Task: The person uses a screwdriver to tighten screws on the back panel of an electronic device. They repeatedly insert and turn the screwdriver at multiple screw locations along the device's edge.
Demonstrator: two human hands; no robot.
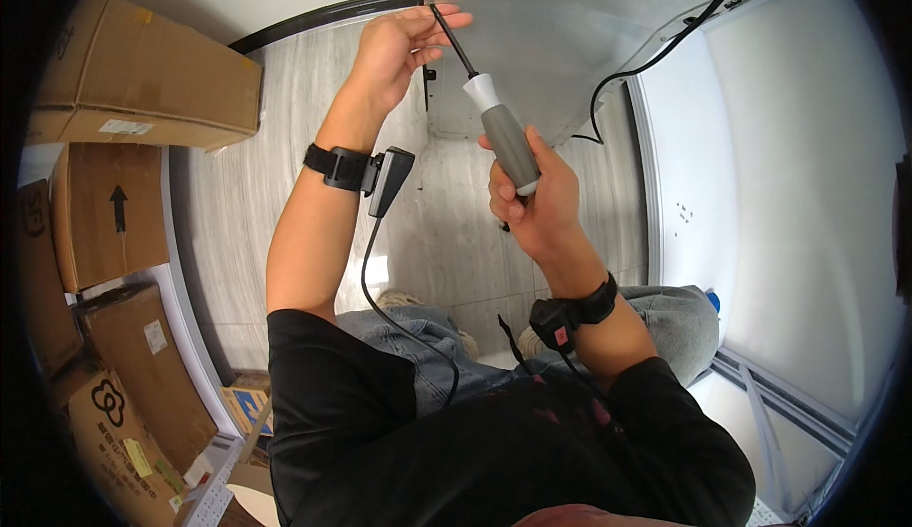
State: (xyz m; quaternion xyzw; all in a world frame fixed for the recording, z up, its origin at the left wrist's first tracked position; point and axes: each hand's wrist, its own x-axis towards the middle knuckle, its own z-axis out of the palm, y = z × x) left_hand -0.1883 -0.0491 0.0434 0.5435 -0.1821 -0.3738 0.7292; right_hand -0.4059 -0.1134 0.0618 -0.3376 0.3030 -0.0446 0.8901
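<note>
A screwdriver [510,143] with a grey and white handle and a dark shaft slants up and to the left. My right hand [551,194] is wrapped round the lower part of its handle. At the shaft's tip is my left hand [391,52], its fingers stretched out and apart beside the metal. Whether anything small sits at the tip I cannot make out. Both hands are in front of a large silver metal panel [532,52], near its left edge, where dark fittings show.
A black cable [655,59] hangs down over the panel's right side. Cardboard boxes [161,76] are stacked on the left. A white wall or panel [788,175] stands on the right. Grey wood-look floor [304,80] lies below. Both wrists wear strapped devices [388,180] with trailing cables.
</note>
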